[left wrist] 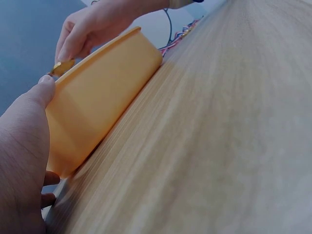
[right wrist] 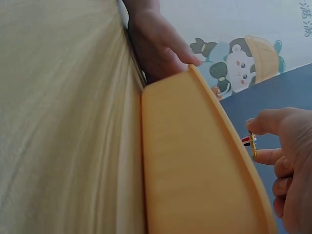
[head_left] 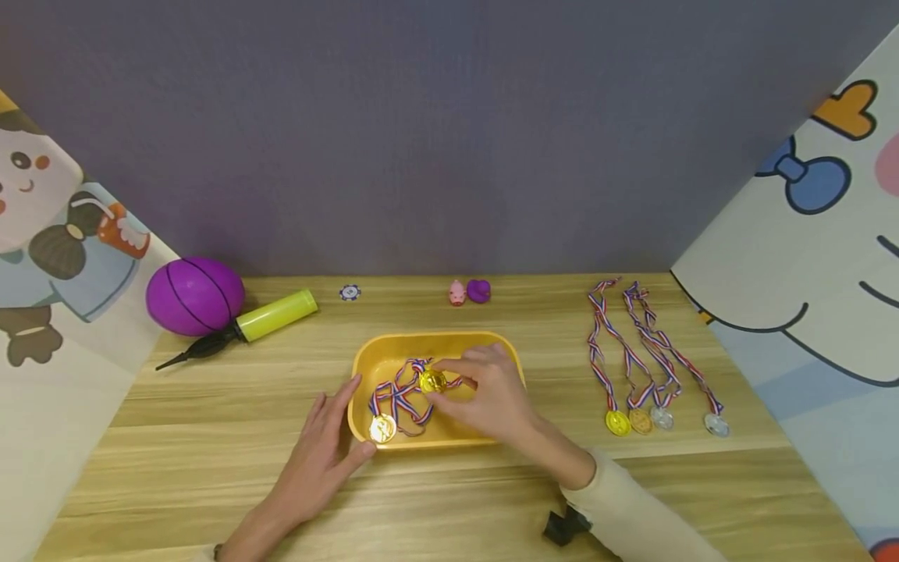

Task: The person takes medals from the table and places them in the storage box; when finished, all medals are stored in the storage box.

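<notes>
Pinching a gold medal (head_left: 431,381) in my right hand (head_left: 492,398) over the yellow tray (head_left: 393,348), left hand (head_left: 323,449) flat against its left edge, I'm lifting it clear of tangled ribbons.

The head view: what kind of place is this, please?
Probably a staged children's play or sorting corner: a wooden table walled by cartoon panels, with toys such as a purple ball and toy medals beside a yellow tray.

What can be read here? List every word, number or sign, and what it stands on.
No text here reads clearly.
Cartoon wall panel: small blue characters at the picture's edge, too blurred to read.
Chip: markings too small to read.
Gold medal pinched by the right hand: embossing too small to read.
</notes>
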Motion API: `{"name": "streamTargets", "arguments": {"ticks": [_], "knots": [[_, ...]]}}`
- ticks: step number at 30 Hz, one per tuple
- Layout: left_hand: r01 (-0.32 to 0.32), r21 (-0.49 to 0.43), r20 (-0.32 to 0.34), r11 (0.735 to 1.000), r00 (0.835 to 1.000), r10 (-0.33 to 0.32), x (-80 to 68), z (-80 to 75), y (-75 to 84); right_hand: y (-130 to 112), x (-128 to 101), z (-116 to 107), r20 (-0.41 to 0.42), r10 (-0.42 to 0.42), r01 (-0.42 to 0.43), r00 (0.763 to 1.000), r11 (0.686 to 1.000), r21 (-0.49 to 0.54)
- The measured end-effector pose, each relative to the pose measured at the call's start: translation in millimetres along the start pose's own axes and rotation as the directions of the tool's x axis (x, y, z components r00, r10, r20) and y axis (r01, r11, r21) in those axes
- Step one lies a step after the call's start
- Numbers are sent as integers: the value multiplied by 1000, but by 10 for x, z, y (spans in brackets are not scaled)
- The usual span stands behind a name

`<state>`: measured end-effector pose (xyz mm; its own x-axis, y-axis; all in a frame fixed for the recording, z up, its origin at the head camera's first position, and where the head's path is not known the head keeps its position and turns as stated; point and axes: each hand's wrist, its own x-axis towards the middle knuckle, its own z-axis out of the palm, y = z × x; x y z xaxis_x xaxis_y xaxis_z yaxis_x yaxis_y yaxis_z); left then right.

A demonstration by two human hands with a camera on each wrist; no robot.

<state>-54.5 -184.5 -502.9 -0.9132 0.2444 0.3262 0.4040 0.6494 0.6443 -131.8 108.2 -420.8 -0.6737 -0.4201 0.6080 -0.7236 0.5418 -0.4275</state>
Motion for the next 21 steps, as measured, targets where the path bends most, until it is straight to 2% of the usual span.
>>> {"name": "streamTargets", "arguments": {"ticks": [5,11,21], "knots": [[2,0,-3,1000,1000,-2,-1,-13,18,-55,-13,88,101,44,-43,994,999,-13],[9,4,4,1000,1000,-9,-4,-11,28,-107,-34,158,242,114,-105,964,993,-49],[15,-2,8,1000,1000,-15,0,-20,31,-72,-14,197,374,117,-106,920,993,-50]]}}
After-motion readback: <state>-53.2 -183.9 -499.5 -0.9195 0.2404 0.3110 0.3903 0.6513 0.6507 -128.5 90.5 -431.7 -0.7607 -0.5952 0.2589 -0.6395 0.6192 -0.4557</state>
